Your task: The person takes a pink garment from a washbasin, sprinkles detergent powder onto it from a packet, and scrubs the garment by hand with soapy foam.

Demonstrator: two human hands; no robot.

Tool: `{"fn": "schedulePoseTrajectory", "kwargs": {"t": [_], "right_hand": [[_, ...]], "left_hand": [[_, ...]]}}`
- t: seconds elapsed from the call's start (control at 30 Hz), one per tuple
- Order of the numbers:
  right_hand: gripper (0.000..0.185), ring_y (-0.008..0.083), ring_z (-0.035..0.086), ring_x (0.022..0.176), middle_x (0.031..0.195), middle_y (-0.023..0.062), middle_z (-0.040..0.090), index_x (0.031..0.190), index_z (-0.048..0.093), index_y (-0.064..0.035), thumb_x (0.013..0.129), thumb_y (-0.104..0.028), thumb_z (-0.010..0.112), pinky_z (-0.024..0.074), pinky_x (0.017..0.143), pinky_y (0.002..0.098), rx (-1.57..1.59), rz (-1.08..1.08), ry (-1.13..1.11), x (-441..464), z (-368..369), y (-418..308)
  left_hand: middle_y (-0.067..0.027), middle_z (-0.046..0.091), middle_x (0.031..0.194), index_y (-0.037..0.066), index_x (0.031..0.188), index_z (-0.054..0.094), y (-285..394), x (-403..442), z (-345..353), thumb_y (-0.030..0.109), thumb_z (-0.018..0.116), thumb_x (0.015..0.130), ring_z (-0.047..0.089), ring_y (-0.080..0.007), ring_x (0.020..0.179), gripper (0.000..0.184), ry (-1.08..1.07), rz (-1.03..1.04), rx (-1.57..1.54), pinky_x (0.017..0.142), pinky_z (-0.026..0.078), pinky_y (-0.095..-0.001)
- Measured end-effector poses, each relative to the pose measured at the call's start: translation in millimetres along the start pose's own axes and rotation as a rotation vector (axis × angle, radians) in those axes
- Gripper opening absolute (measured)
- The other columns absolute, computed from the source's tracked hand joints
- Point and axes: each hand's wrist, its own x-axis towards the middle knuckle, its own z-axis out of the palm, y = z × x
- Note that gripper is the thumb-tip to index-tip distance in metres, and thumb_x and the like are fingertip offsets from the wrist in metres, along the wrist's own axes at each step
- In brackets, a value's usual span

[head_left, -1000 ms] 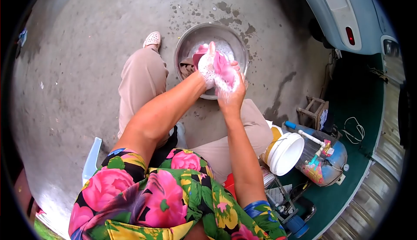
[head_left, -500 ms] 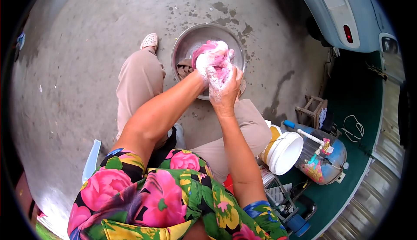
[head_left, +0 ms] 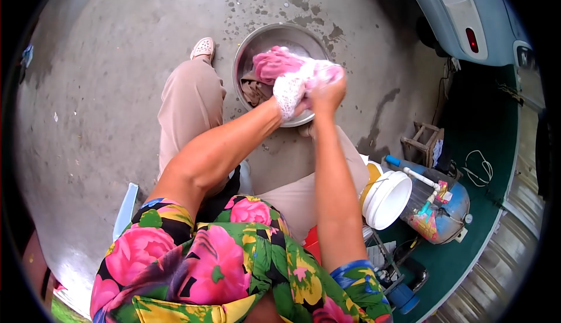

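Pink cloth (head_left: 274,65): soft, probably slippery, best gripped bunched!
Over the basin (head_left: 257,40), our left fingers (head_left: 336,83) clench it; right hand's (head_left: 287,95), we can't tell.

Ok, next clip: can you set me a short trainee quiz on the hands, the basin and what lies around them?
1. Multiple choice: what colour is the crumpled cloth lying in the metal basin?
A) green
B) brown
C) yellow

2. True or false: the white bucket is on the person's left side.

3. Fill in the missing word: the left hand, thick with lather, and the right hand are both at a foamy cloth coloured ____.

Key: 1. B; 2. false; 3. pink
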Motion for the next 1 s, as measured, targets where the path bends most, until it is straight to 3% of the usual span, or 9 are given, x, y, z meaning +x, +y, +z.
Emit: {"fn": "schedulePoseTrajectory", "kwargs": {"t": [0.07, 0.23, 0.27, 0.3, 0.37, 0.53, 0.63, 0.83, 1.0], "right_hand": [[0.022, 0.0330, 0.054, 0.076, 0.090, 0.0158, 0.052, 0.084, 0.052, -0.0017, 0.073, -0.019, 0.060, 0.0417, 0.072, 0.0392, 0.047, 0.204, 0.064, 34, -7, 9], [0.024, 0.0339, 0.051, 0.085, 0.090, 0.0169, 0.051, 0.087, 0.052, -0.0015, 0.070, -0.015, 0.061, 0.0405, 0.075, 0.0371, 0.120, -0.243, -0.048, -29, -17, -28], [0.025, 0.0344, 0.050, 0.086, 0.088, 0.0171, 0.050, 0.087, 0.051, -0.0011, 0.068, -0.013, 0.062, 0.0402, 0.077, 0.0370, 0.126, -0.335, -0.044, -43, -15, -37], [0.026, 0.0351, 0.050, 0.084, 0.089, 0.0168, 0.049, 0.085, 0.049, -0.0012, 0.066, -0.010, 0.063, 0.0404, 0.076, 0.0368, 0.036, -0.227, 0.027, -45, -6, -33], [0.025, 0.0337, 0.051, 0.086, 0.094, 0.0156, 0.050, 0.088, 0.052, -0.0030, 0.071, -0.017, 0.064, 0.0406, 0.075, 0.0371, 0.063, 0.092, -0.059, 3, 2, 3], [0.027, 0.0339, 0.050, 0.086, 0.099, 0.0181, 0.048, 0.091, 0.052, -0.0017, 0.074, -0.021, 0.061, 0.0398, 0.079, 0.0393, -0.022, -0.153, 0.062, 11, -13, -11], [0.026, 0.0342, 0.050, 0.088, 0.097, 0.0202, 0.048, 0.089, 0.052, 0.0001, 0.076, -0.021, 0.057, 0.0393, 0.079, 0.0395, 0.146, -0.226, -0.072, -24, -9, -26], [0.027, 0.0363, 0.052, 0.084, 0.093, 0.0216, 0.049, 0.091, 0.053, 0.0014, 0.079, -0.022, 0.052, 0.0414, 0.075, 0.0408, -0.087, 0.141, -0.061, 35, -15, 2], [0.032, 0.0375, 0.050, 0.087, 0.103, 0.0225, 0.046, 0.095, 0.050, -0.0004, 0.072, -0.019, 0.062, 0.0416, 0.076, 0.0411, 0.068, -0.332, -0.006, -39, -6, -36]], "left_hand": [[-0.0069, 0.055, 0.105, 0.005, 0.107, 0.051, 0, -12, 21, 0.013, 0.042, 0.086, 0.052, -0.0153, 0.095, 0.024, -0.140, 0.119, -0.027, 0.084, 0.041, -0.0307], [-0.0082, 0.057, 0.088, 0.003, 0.096, 0.054, 33, 10, -2, 0.027, 0.044, 0.087, 0.057, -0.0159, 0.076, 0.027, -0.343, -0.156, -0.193, 0.071, 0.048, -0.0319], [-0.0025, 0.051, 0.068, 0.007, 0.083, 0.053, 34, 6, 10, 0.027, 0.044, 0.086, 0.051, -0.0169, 0.061, 0.022, -0.073, -0.113, -0.179, 0.060, 0.047, -0.0305], [-0.0018, 0.050, 0.069, 0.008, 0.083, 0.053, 15, 19, -10, 0.026, 0.045, 0.086, 0.050, -0.0154, 0.062, 0.020, -0.153, 0.409, 0.361, 0.059, 0.046, -0.0287], [-0.0004, 0.053, 0.076, 0.009, 0.085, 0.055, 9, -21, 16, 0.022, 0.048, 0.085, 0.051, -0.0118, 0.071, 0.014, 0.161, 0.004, 0.128, 0.063, 0.044, -0.0253], [-0.0040, 0.060, 0.087, 0.007, 0.092, 0.057, 21, -10, 32, 0.014, 0.046, 0.083, 0.057, -0.0137, 0.082, 0.015, -0.165, 0.093, 0.031, 0.072, 0.048, -0.0286], [-0.0055, 0.056, 0.076, 0.009, 0.076, 0.055, 29, -4, 9, 0.012, 0.050, 0.079, 0.055, -0.0111, 0.071, 0.007, -0.207, -0.053, -0.081, 0.058, 0.047, -0.0285], [-0.0032, 0.057, 0.082, 0.009, 0.086, 0.056, 9, -27, 36, 0.010, 0.051, 0.080, 0.053, -0.0130, 0.078, 0.008, -0.106, 0.036, -0.125, 0.068, 0.045, -0.0278], [-0.0042, 0.055, 0.086, 0.006, 0.088, 0.054, 16, 21, -26, 0.017, 0.044, 0.085, 0.053, -0.0153, 0.077, 0.015, -0.435, 0.093, 0.044, 0.071, 0.045, -0.0302]]}}
